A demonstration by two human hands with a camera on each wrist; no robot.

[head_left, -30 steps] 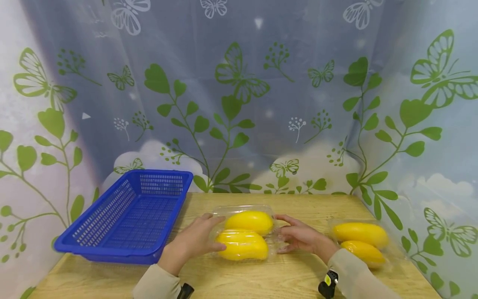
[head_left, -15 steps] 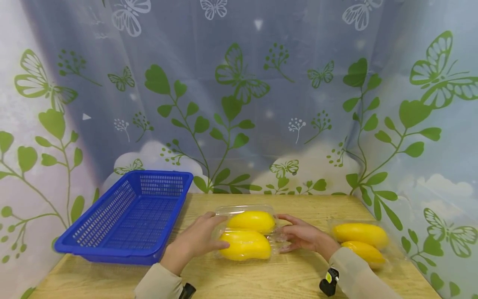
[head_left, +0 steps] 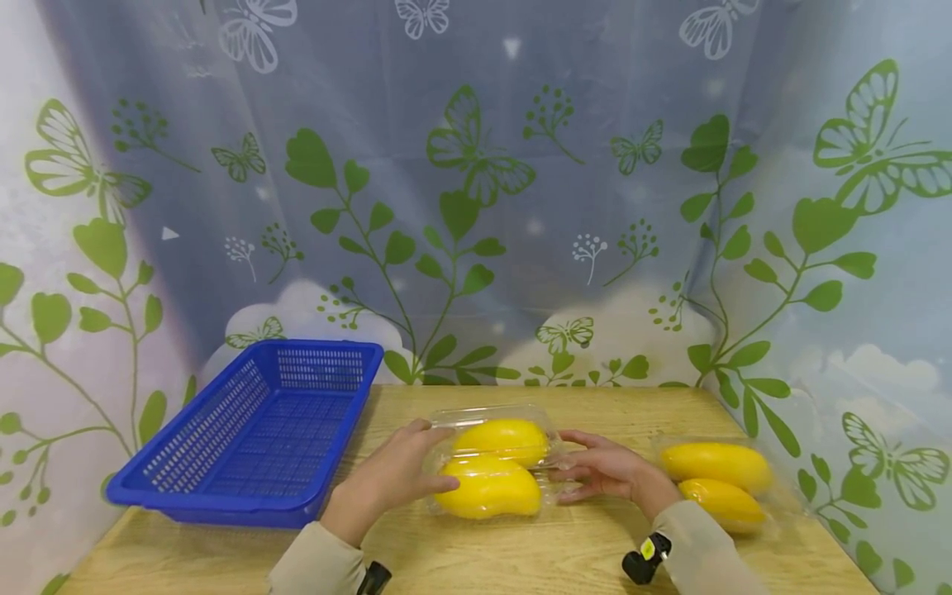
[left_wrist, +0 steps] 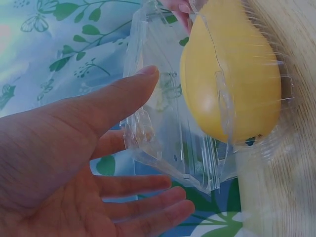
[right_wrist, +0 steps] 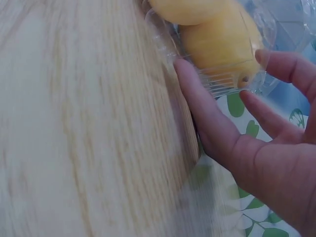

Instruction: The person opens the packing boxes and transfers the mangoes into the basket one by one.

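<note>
A clear plastic clamshell container sits on the table, holding two yellow mangoes. My left hand is at its left side, the thumb over the near mango and the fingers at the far corner. In the left wrist view the lid stands at an angle to the base. The thumb of the left hand lies against it, other fingers extended. My right hand holds the right end. In the right wrist view the right hand has thumb and fingertips around the ribbed end wall.
To the left stands a blue perforated basket with nothing seen inside. At the right of the wooden table, a second clear container holds two more mangoes. A butterfly-and-leaf printed curtain hangs behind and at both sides.
The container with its mangoes has shifted slightly to the right, and my left hand has moved along with it. My right hand stays at its end.
</note>
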